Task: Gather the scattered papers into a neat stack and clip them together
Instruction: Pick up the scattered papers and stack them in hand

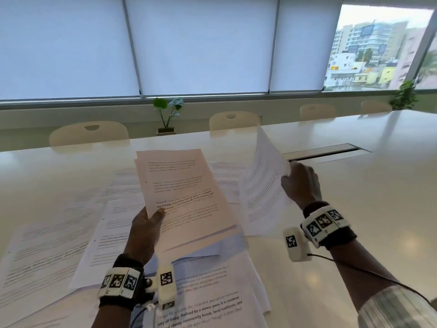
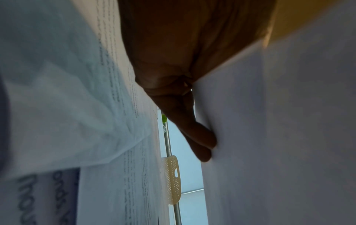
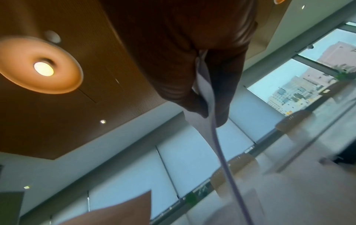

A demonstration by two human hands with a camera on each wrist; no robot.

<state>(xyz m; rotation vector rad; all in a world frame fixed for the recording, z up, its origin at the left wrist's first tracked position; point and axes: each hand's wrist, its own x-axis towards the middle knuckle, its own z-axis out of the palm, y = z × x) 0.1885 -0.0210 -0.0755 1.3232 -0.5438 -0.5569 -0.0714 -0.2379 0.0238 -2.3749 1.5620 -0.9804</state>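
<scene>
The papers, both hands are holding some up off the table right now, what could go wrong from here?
1. The left hand holds its stack by one lower corner, and the edges are already uneven, so sheets may fan out or slip.
2. The right hand pinches a single sheet that curves steeply; it could crease, or go in crooked.
3. Loose sheets overlap on the table; some could be missed.

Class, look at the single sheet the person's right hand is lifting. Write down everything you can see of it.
The single sheet is thin white paper printed with lines of dark text, too blurred to read. The right hand pinches its right edge, thumb on one side and fingers on the other, as the right wrist view shows. It is raised and curved, its far corner up in the air, its near end down by the loose papers on the white table, right of the bundle in the left hand.
</scene>
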